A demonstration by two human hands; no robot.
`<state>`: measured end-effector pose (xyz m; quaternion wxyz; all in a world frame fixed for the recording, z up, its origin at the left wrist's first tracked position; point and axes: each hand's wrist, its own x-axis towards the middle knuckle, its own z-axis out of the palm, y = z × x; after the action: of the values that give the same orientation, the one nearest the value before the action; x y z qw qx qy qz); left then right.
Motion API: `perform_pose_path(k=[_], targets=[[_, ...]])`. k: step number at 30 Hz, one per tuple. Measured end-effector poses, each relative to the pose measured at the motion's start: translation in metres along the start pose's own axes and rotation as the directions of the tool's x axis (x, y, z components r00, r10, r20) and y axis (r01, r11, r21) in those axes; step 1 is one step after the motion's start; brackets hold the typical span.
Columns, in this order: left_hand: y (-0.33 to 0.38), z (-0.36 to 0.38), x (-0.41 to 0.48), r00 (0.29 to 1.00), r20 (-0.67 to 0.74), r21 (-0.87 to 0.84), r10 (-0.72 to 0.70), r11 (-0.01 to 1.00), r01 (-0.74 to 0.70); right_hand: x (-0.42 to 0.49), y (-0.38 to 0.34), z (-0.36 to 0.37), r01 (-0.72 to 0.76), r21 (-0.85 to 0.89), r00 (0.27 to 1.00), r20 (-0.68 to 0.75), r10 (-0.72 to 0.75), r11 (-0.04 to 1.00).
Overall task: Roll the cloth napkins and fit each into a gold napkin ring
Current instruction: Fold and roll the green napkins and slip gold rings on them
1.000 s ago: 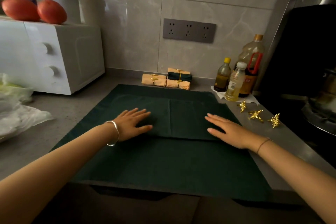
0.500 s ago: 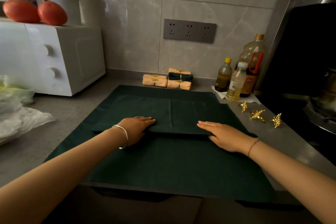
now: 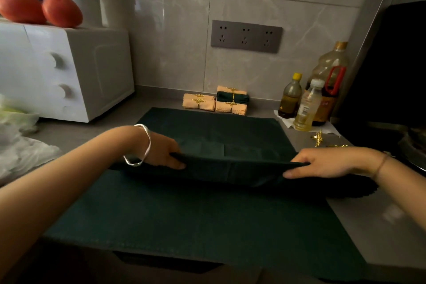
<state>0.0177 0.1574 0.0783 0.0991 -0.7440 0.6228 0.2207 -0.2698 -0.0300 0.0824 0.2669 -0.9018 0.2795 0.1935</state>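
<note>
A folded dark green napkin (image 3: 230, 168) lies across a larger dark green cloth (image 3: 196, 219) on the grey counter. My left hand (image 3: 161, 151) grips its near edge at the left end, and my right hand (image 3: 322, 162) grips the near edge at the right end. That edge is lifted off the cloth below. Loose gold leaf-shaped napkin rings (image 3: 319, 138) lie on the counter to the right, partly hidden behind my right hand. Rolled napkins in gold rings (image 3: 215, 102), peach ones and a green one, sit by the back wall.
Oil bottles (image 3: 309, 104) stand at the back right next to a dark stove (image 3: 391, 99). A white appliance (image 3: 57, 71) with two red fruits (image 3: 41, 10) on top fills the left. Plastic bags (image 3: 20, 145) lie at the left. The counter's front edge (image 3: 380, 267) is close below the cloth.
My hands went from lying flat on the napkin to taking hold of its near edge, which now rises off the cloth. The view has moved closer.
</note>
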Motion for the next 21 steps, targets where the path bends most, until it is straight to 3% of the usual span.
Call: perform_pose_path(k=[3, 9, 21], targets=[[-0.012, -0.009, 0.012, 1.0, -0.004, -0.077, -0.004, 0.997, 0.004, 0.011, 0.006, -0.004, 0.045, 0.047, 0.998, -0.046, -0.043, 0.998], [-0.038, -0.007, 0.059, 0.976, -0.212, -0.203, 0.04, 0.976, -0.084, 0.056, 0.03, -0.016, 0.05, 0.05, 0.98, -0.197, -0.039, 0.998], [-0.051, -0.003, 0.119, 0.94, -0.319, -0.239, -0.117, 0.97, 0.039, 0.113, 0.055, -0.014, -0.047, 0.003, 0.893, -0.448, 0.043, 0.999]])
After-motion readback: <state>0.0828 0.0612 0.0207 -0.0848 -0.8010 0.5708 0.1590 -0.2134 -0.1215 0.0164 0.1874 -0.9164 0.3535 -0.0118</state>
